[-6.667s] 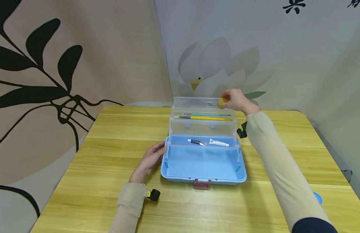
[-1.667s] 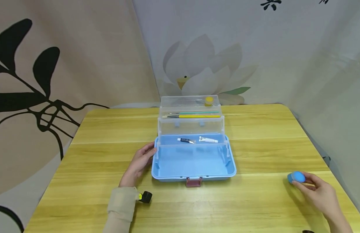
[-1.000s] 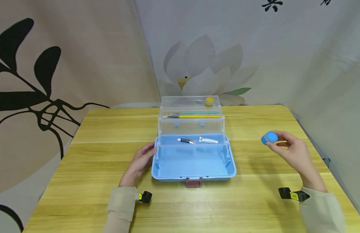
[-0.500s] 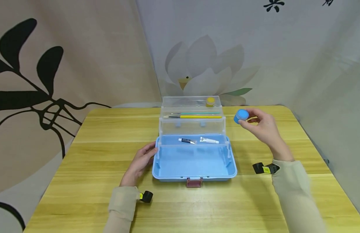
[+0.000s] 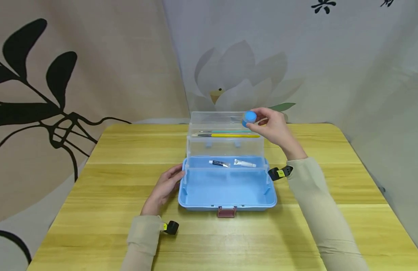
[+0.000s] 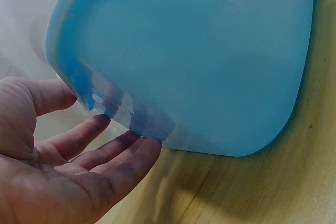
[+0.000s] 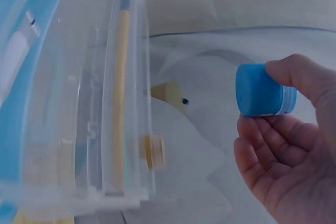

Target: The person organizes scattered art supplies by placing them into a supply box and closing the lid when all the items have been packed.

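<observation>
Blue-capped little jar (image 5: pixel 249 117) pinched between thumb and fingertips of the right hand (image 5: pixel 273 127), held just above the right end of the top clear tray (image 5: pixel 215 119) of the open storage box (image 5: pixel 227 190). Seen from the right wrist, same jar (image 7: pixel 262 91) lying on its side in the grip, thumb above, fingers (image 7: pixel 268 156) curled loosely beneath, apart from the tray wall. Small yellow jar (image 7: pixel 153 152) visible through the clear plastic in that upper tray; hidden behind the blue one in the head view. On the tier below, a yellow-handled brush (image 5: pixel 234 135) and a thinner green-handled brush (image 5: pixel 229 131) lying lengthwise, side by side. Further down, in the blue base, two small tubes (image 5: pixel 232 163) end to end near the back wall. Reddish latch (image 5: pixel 226 212) at the middle of the front edge. Left hand (image 5: pixel 164 186) flat and relaxed on the yellow wooden counter (image 5: pixel 104 180), fingers straight, fingertips (image 6: pixel 139 150) touching the left end of the box, holding nothing.
</observation>
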### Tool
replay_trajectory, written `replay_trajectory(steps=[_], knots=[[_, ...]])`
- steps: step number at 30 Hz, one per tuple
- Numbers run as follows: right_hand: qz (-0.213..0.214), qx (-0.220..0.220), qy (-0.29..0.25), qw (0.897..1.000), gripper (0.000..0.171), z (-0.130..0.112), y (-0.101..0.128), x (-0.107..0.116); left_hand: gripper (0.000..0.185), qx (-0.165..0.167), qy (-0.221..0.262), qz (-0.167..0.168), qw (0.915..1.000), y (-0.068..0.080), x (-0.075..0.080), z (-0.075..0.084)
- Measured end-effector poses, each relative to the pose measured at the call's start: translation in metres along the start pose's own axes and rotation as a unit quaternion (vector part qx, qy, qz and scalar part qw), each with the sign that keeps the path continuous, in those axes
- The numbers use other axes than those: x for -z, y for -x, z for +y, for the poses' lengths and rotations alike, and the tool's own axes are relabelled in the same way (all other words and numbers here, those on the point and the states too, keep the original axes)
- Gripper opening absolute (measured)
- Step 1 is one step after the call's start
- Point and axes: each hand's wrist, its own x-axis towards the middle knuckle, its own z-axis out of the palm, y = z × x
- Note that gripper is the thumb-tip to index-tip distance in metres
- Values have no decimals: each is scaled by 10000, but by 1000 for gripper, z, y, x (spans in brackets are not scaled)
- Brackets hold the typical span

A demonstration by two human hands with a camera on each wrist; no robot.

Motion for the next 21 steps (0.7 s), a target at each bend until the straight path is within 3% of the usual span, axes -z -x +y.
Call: replay_trajectory(steps=[10,21], knots=[[-525,-155,134,9984,35,-1,-42,-39,46,0,54,35,10000,-2,1,-1],[-970,-259,133,9949,34,-7,-68,-72,46,38,78,48,10000,-3,0,-1]])
